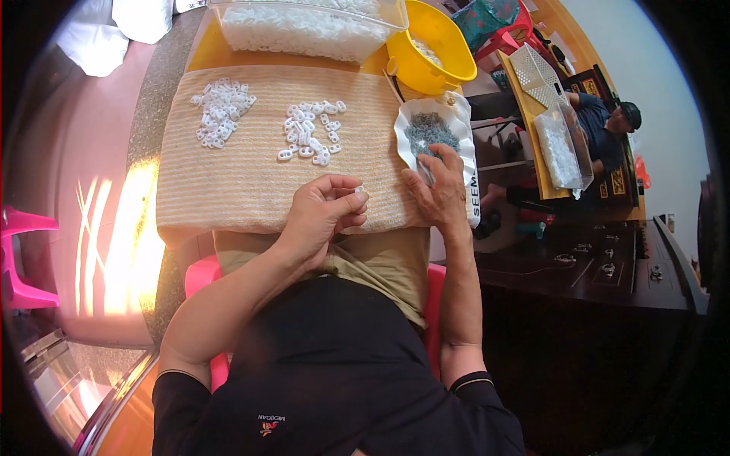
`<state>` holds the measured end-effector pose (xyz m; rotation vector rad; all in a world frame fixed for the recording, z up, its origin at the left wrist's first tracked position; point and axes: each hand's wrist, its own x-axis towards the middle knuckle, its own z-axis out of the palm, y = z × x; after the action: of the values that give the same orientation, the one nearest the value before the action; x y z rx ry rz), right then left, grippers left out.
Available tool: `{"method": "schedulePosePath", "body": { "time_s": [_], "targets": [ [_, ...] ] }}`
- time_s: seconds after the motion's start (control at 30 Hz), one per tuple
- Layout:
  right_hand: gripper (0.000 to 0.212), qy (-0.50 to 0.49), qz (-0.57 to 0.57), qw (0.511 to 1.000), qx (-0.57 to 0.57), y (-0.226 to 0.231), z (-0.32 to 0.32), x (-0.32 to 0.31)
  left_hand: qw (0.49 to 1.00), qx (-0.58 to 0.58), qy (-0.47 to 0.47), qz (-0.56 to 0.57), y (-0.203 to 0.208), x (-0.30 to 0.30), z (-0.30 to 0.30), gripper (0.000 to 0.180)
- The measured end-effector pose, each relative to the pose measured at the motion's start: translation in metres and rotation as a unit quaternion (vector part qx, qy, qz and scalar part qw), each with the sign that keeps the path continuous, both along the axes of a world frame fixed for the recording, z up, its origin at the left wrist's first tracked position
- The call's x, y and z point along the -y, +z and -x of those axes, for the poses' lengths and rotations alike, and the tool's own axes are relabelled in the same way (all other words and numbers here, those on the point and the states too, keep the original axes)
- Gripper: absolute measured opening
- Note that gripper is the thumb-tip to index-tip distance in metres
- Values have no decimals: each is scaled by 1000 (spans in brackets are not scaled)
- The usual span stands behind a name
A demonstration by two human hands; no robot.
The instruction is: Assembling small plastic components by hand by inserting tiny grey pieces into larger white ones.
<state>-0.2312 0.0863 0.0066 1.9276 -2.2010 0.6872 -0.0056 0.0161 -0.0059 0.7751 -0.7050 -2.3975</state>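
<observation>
Left hand (323,213) pinching small white clip (360,189), right hand (437,190) fingers spread at paper tray (465,125) of grey rings (430,131)

Left hand (323,213) pinches small white plastic piece (360,189) over beige ribbed cloth (228,175) on bench. Right hand (439,190) rests fingers on grey parts in white dish (464,125). Two white-piece heaps (310,131) lie ahead; yellow bowl (433,53) beyond.
</observation>
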Motion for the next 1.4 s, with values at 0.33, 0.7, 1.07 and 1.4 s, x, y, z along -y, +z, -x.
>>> {"method": "schedulePosePath", "body": {
  "time_s": [0.33, 0.7, 1.07, 1.4],
  "targets": [
    [23, 22, 67, 997, 22, -11, 3, 1, 1000, -3, -1, 1, -1, -1, 0, 20],
    [13, 13, 134, 989, 66, -20, -10, -1, 1000, -5, -1, 0, -2, -1, 0, 19],
    [10, 0, 158, 986, 57, -19, -13, -1, 1000, -3, 4, 13, -2, -2, 0, 19],
    [9, 110, 75, 976, 173, 14, -52, -2, 991, 46, -16, 126, 4, -6, 2, 17]
  ]
}}
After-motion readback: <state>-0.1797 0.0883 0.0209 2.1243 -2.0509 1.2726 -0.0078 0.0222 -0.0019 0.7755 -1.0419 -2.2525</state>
